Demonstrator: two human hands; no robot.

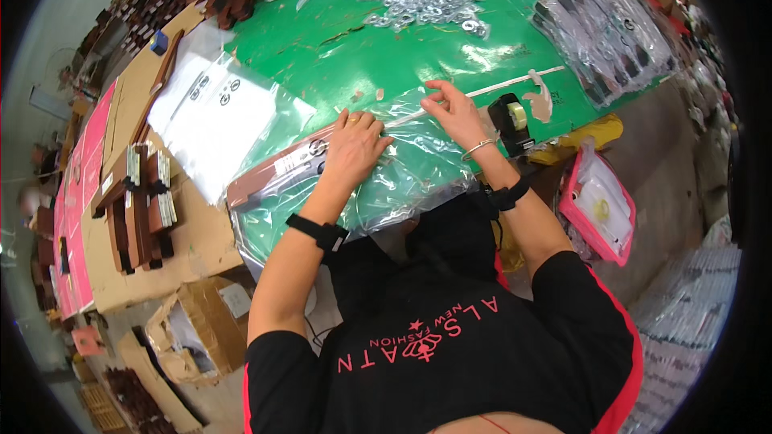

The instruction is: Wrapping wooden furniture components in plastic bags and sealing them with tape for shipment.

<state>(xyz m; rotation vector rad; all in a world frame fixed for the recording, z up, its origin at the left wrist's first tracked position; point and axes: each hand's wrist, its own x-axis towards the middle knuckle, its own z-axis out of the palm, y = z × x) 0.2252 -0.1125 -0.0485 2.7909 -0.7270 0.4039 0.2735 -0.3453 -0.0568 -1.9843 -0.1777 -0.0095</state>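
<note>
Partly under the flat left hand [354, 149], bagged brown piece [259, 178]; right grip [458, 118] unclear.

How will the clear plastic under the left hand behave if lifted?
The clear plastic looks thin and wrinkled, so probably floppy. Its glossy highlights suggest it may be slippery. The brown piece showing through, beside the left hand, looks straight and board-like, so likely stiffer.

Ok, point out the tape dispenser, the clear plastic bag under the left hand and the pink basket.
Tape dispenser [502, 118]: head view, on its black body.
Clear plastic bag [422, 170]: head view, on its crinkled film.
Pink basket [591, 239]: head view, on its near wall.
</note>
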